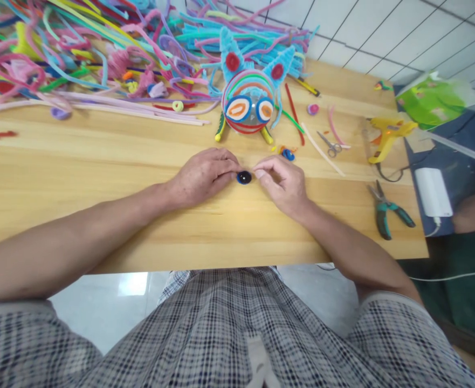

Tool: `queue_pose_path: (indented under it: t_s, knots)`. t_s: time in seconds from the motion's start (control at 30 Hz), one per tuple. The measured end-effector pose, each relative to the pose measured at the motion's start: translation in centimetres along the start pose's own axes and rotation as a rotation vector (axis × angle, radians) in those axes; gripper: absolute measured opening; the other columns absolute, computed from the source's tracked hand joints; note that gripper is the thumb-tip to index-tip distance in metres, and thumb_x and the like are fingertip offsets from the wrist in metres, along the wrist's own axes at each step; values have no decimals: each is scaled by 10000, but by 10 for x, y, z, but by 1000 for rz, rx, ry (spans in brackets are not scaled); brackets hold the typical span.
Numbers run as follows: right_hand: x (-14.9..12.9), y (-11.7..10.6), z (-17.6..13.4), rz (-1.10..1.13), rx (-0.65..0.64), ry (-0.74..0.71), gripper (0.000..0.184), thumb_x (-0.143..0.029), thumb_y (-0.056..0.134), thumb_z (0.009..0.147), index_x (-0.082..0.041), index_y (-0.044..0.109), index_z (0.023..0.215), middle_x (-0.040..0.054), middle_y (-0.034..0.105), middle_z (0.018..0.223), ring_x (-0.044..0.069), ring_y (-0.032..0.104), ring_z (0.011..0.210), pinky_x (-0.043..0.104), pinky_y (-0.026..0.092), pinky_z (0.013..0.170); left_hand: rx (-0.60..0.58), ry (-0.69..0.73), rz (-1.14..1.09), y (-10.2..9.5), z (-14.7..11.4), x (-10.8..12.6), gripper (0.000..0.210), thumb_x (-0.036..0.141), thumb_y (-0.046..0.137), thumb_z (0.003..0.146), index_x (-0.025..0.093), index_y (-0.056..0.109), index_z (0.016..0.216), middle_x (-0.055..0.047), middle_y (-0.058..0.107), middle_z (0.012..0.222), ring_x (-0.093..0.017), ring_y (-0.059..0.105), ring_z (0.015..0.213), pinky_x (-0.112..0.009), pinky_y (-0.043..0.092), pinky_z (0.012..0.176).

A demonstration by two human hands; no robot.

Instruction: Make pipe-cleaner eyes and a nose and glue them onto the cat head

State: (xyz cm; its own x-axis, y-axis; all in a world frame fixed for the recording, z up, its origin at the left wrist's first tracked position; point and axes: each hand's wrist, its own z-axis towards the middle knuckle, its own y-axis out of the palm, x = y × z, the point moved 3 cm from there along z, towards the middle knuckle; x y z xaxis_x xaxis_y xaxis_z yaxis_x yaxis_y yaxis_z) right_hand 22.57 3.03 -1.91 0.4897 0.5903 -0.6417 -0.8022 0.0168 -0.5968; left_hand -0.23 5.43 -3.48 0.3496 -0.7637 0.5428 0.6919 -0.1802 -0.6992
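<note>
— Head view first: what fills the scene, going down in size?

— Wooden table, with a heap of pipe cleaners along its far left. At far centre stands a round pipe-cleaner figure with blue ears and ringed eyes.

— And to the right?

— Yellow glue gun, then green-handled pliers nearer, and small scissors further in.

— The hands?

— Left hand and right hand rest on the table at centre, fingertips pinched from either side on a small dark blue coiled disc, which lies on the wood just near of the figure.
</note>
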Motion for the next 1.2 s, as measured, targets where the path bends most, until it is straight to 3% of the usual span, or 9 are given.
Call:
queue_pose_path:
  t_s: [0.13,0.33,0.47,0.6,0.73,0.87,1.0,1.1,1.2]
  knots:
    - [5,-23,16,-81,125,35,193,-398,637,1084,-275,738,975,26,806,952,225,744,908,422,590,873,3,-21,-24,0,0,-2,283,266,563,1113,210,835,1169,-107,835,1173,-237,777,1096,-400,618,1024]
    - [47,-122,44,-398,280,297,69,-303,716,995,-287,743,934,56,833,969,228,692,879,424,568,845,23,-34,-59,-1,1,-4,284,305,560,1114,212,828,1102,-95,843,1110,-233,774,1052,-392,624,999]
    - [86,-166,36,-603,229,527,107,-231,712,902,-305,724,827,60,818,940,288,723,898,488,582,885,11,-38,-60,1,2,-5,276,298,571,1104,205,831,1092,-97,847,1107,-238,772,1042,-398,619,983]
    - [113,-162,25,-688,131,649,74,-193,717,868,-239,733,813,76,799,904,288,742,919,492,581,936,3,-6,-33,2,2,-6,281,280,571,1099,188,835,1125,-104,847,1097,-239,764,1035,-404,611,998]
    - [133,-144,28,-733,16,557,192,-254,724,905,-230,651,728,75,737,819,277,705,995,505,551,1029,14,-2,-23,2,1,-6,274,273,579,1090,191,837,1132,-100,842,1095,-238,766,1030,-393,614,988]
    - [139,-137,37,-825,-50,529,285,-194,653,937,-254,523,690,128,738,901,329,698,1111,586,524,1089,12,-13,-14,2,2,-6,269,268,584,1084,198,840,1128,-100,838,1086,-238,768,1028,-385,614,979]
    - [117,-142,38,-824,15,547,235,-217,640,955,-263,559,739,143,769,950,352,726,1092,587,544,1070,11,-17,-22,3,2,-7,262,268,590,1085,192,837,1129,-102,833,1074,-237,769,1024,-380,614,973]
    - [85,-143,30,-679,155,444,100,-310,591,1024,-274,656,956,87,793,976,308,753,987,528,593,967,50,11,-49,3,1,-6,280,263,565,1104,178,818,1189,-120,823,1118,-236,769,1063,-380,619,984]
    - [54,-132,20,-503,165,330,113,-386,587,1054,-304,665,1061,47,766,948,268,747,885,473,602,867,57,77,-62,4,-1,-1,316,247,551,1115,198,768,1338,-153,777,1319,-241,738,1233,-400,602,1082]
